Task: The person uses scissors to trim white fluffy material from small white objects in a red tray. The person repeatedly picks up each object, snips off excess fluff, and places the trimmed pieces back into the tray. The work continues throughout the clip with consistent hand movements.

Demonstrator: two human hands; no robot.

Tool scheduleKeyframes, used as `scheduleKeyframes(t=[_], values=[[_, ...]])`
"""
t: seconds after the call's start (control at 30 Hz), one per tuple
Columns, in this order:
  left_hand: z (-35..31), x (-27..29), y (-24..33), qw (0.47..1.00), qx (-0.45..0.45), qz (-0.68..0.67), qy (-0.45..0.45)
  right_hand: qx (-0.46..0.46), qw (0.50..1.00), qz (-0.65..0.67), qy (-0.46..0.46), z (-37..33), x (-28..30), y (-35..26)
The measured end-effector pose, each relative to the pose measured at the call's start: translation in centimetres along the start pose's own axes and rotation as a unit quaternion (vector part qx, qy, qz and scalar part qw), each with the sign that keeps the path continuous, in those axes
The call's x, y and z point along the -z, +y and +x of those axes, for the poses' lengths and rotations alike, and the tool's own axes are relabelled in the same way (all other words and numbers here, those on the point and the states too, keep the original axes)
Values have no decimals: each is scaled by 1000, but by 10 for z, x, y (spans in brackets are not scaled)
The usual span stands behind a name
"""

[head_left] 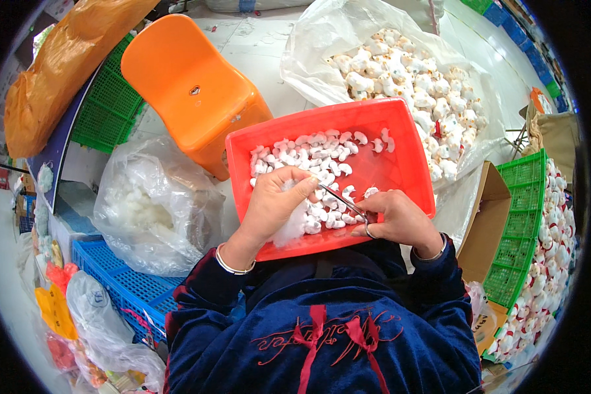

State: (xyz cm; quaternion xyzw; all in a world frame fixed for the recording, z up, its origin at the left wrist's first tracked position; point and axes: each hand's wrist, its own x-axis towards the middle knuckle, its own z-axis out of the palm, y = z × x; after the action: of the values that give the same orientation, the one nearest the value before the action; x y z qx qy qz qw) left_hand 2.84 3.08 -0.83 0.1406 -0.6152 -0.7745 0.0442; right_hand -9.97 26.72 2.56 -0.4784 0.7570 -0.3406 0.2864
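By the red tray's near-left corner, the left hand grips white fluff, apparently keeping it handy for the metal forceps clasped in the right hand above small white pieces.

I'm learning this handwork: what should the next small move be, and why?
Perhaps nudge the metal tool slightly further into the pinch of the left hand: its tip sits right there, the right hand grips its handles, and the left hand also holds white fluff.
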Motion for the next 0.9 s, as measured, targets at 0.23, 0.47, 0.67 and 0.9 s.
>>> scheduleKeyframes(t=[0.23, 0.47, 0.67, 0.9], values=[[-2, 16, 11, 997, 48, -20, -56, -49, 995, 75, -33, -4, 2, 9], [-2, 19, 20, 987, 108, -57, -101, -36, 986, 107, -121, -2, 14, 15], [1, 27, 24, 975, 111, -79, -176, -14, 981, 127, -149, 3, 18, 20], [1, 23, 22, 971, 111, -97, -186, -6, 980, 104, -172, 8, 18, 16]])
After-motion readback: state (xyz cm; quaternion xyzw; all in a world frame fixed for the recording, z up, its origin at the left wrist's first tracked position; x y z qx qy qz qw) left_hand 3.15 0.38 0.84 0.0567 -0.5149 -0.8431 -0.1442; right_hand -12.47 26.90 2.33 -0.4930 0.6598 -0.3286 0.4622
